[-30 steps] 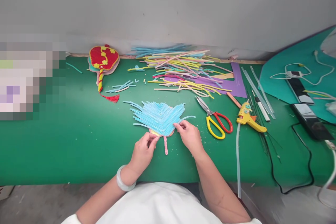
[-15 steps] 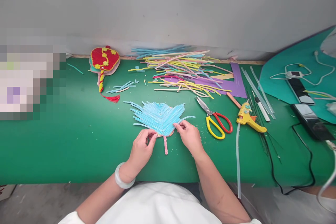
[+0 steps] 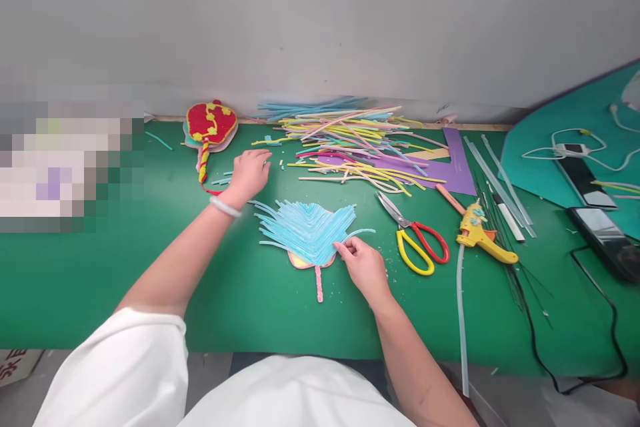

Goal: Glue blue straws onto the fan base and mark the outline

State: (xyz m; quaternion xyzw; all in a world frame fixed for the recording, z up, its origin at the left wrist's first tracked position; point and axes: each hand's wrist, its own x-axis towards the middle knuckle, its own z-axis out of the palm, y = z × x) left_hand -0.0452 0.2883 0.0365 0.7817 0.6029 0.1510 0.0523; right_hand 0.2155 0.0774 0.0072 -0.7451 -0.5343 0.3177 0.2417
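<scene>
A fan-shaped craft piece [image 3: 314,230] lies on the green table, covered with light blue pipe cleaners in a V pattern, their ends jutting past both sides. Its lower edge shows yellow with a pink rim, above a short pink handle [image 3: 319,285]. My right hand [image 3: 367,268] pinches a blue pipe cleaner at the fan's lower right edge. My left hand [image 3: 251,173] is stretched out over a small group of cut blue pipe cleaners [image 3: 223,180], fingers extended; its thumb is mostly hidden.
Behind the fan lies a pile of coloured pipe cleaners [image 3: 345,137] on a purple sheet [image 3: 460,160]. Scissors [image 3: 415,237] and a yellow glue gun [image 3: 477,235] lie to the right, near a black cable [image 3: 537,347]. A finished red fan [image 3: 210,123] lies at the back left.
My left hand has left the fan's lower left edge and moved up and left to the cut blue pieces. My right hand stays at the fan's right edge. The view has shifted slightly.
</scene>
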